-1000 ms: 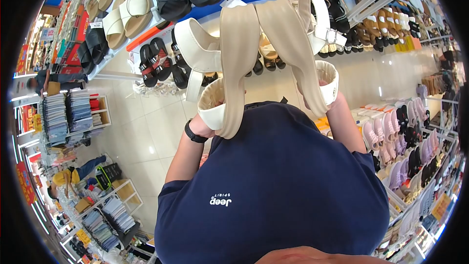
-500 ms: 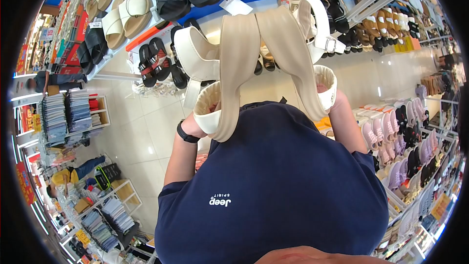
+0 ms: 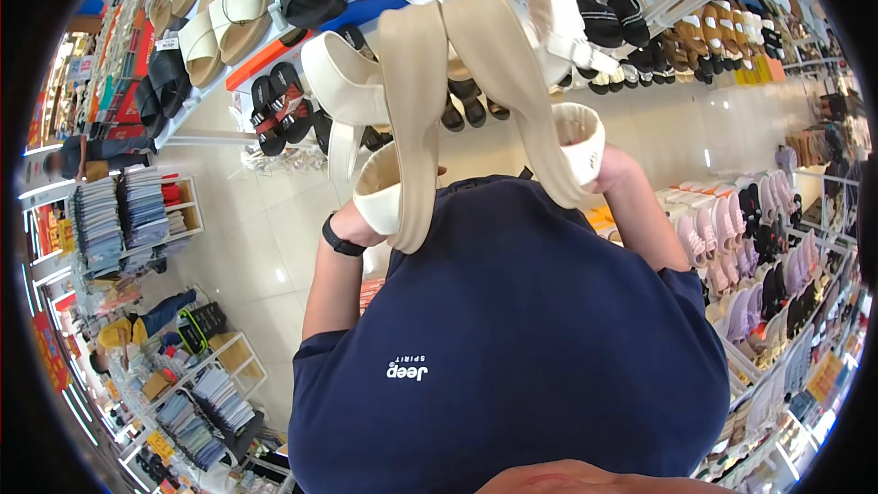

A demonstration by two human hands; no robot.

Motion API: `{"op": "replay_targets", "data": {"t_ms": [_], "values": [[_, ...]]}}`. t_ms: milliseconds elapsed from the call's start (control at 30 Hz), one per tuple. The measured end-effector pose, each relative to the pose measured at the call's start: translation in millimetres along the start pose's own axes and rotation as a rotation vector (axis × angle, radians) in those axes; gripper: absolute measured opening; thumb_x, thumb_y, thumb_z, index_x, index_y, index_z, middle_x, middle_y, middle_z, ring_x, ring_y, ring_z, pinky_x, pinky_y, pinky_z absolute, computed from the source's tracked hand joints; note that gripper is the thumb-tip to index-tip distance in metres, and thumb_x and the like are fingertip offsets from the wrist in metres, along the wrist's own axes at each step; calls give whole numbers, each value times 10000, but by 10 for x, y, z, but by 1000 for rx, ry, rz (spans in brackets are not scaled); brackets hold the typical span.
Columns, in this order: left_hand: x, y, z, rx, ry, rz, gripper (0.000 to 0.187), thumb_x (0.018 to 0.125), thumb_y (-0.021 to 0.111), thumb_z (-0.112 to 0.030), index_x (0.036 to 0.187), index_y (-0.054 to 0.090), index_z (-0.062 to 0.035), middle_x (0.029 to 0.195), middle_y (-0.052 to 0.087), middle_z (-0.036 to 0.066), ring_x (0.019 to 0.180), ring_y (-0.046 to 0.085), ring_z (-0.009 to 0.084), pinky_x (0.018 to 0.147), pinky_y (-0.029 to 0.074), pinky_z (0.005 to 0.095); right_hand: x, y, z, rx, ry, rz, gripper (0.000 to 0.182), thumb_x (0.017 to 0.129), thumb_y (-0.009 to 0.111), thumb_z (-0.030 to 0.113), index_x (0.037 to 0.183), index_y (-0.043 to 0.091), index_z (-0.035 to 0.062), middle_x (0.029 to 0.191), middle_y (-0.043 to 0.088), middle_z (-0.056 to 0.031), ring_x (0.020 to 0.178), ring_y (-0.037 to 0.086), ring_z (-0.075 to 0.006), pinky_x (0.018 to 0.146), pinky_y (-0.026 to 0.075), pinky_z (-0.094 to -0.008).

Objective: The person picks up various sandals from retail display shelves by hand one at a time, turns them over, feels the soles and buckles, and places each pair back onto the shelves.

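While both hands are largely hidden, the left hand (image 3: 358, 224) grasps one cream sandal (image 3: 402, 119), the right hand (image 3: 615, 169) another (image 3: 512, 82), below the shoe shelf (image 3: 274, 46).

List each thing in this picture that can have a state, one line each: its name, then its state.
Left sandal: held up, sole toward the camera, toe end in the left hand.
Right sandal: held up, sole toward the camera, toe end in the right hand.
Ankle strap buckle: looks fastened.
Black wristband: worn on the left wrist.
Wall shelves: stocked with sandals.
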State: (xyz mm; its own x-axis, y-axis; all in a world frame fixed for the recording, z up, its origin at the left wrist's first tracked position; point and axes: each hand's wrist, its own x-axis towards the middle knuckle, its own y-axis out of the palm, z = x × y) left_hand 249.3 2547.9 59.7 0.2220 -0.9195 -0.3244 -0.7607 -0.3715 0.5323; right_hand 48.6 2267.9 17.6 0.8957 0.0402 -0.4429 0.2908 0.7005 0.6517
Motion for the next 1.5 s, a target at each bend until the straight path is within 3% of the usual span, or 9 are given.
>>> {"op": "replay_targets", "data": {"t_ms": [200, 333, 467, 567, 667, 767, 933, 1133, 1500], "values": [[212, 69, 47, -311, -68, 308, 477, 968, 519, -254, 1375, 384, -46, 855, 622, 83, 647, 642, 169, 567, 545, 268, 292, 81, -12, -11, 130, 215, 385, 926, 579, 335, 1215, 539, 85, 818, 646, -81, 522, 559, -122, 359, 320, -194], [268, 139, 140, -248, -120, 109, 587, 964, 504, -322, 1427, 283, -38, 831, 579, 125, 566, 611, 190, 486, 525, 278, 394, 172, 6, 8, 199, 205, 402, 943, 556, 359, 1262, 504, 120, 873, 651, -83, 548, 578, -135, 356, 299, -194], [311, 118, 233, -306, -121, 137, 419, 960, 505, -326, 1261, 483, -35, 904, 601, 135, 661, 630, 218, 539, 537, 312, 445, 239, -28, 41, 187, 242, 386, 935, 577, 358, 1225, 516, 111, 869, 650, -82, 576, 587, -147, 371, 315, -201], [341, 116, 267, -304, -135, 134, 385, 956, 509, -346, 1174, 533, -30, 939, 609, 141, 679, 633, 227, 549, 540, 322, 456, 304, -44, 50, 162, 277, 371, 929, 592, 355, 1192, 523, 103, 860, 651, -85, 594, 592, -155, 383, 326, -206], [381, 106, 313, -406, -164, 117, 336, 969, 507, -236, 1246, 509, -46, 910, 651, 137, 731, 681, 247, 602, 592, 350, 479, 290, -57, 40, 178, 295, 360, 929, 591, 360, 1169, 530, 98, 856, 653, -90, 598, 591, -159, 395, 334, -208], [426, 145, 320, -429, -163, 128, 282, 963, 520, -259, 1126, 564, -32, 910, 655, 139, 738, 684, 248, 609, 595, 348, 494, 300, -64, 36, 180, 315, 355, 935, 577, 375, 1147, 544, 93, 852, 655, -92, 602, 594, -162, 406, 347, -214], [479, 123, 347, -435, -166, 160, 329, 943, 557, -289, 1137, 561, -23, 929, 650, 129, 751, 682, 237, 625, 597, 333, 538, 225, -76, 39, 171, 426, 365, 944, 552, 401, 1124, 564, 83, 842, 658, -87, 618, 604, -164, 432, 388, -237], [467, 189, 331, -429, -176, 185, 330, 941, 565, -291, 1143, 563, -30, 946, 638, 127, 767, 676, 226, 627, 594, 329, 467, 324, -59, -119, 75, 276, 415, 935, 563, 418, 1167, 555, 75, 881, 658, -82, 678, 619, -161, 475, 428, -250], [466, 242, 437, -303, -34, 267, 346, 949, 547, -314, 1177, 551, -53, 981, 642, 142, 807, 671, 245, 711, 585, 394, 464, 360, -52, -186, -22, 328, 462, 913, 614, 379, 1275, 501, 117, 1072, 636, -50, 855, 623, -140, 570, 473, -271]]}}
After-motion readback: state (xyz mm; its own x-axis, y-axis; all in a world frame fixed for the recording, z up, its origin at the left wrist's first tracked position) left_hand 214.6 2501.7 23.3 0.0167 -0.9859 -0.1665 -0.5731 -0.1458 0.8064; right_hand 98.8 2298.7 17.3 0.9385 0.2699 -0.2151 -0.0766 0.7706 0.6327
